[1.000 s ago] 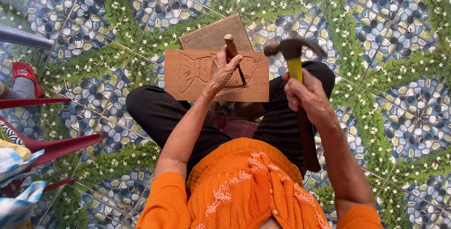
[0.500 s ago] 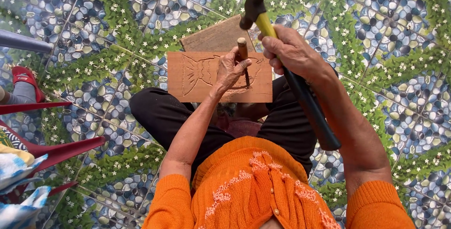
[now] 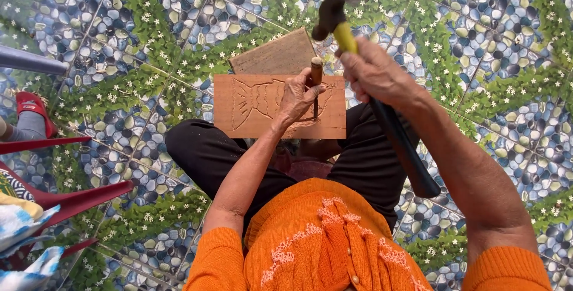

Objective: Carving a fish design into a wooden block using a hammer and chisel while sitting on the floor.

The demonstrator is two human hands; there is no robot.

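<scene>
A reddish wooden board [image 3: 256, 107] with a carved fish outline rests across my knees, above black trousers. My left hand [image 3: 298, 95] grips a wood-handled chisel [image 3: 316, 71] standing upright on the board's right half. My right hand [image 3: 375, 74] is closed on a hammer [image 3: 335, 23] with a yellow neck and a long black grip, its dark head raised above and slightly right of the chisel's top. I wear an orange knitted top.
A second, darker wooden board [image 3: 276, 57] lies on the floor behind the carved one. The floor [image 3: 477, 40] is tiled with a pebble-and-leaf pattern. Red chair legs [image 3: 77, 198] and patterned cloth sit at the left, beside another person's foot in a red sandal [image 3: 33, 112].
The hammer swung up from beside the chisel at board level to high above it. My left hand kept the chisel in place on the board.
</scene>
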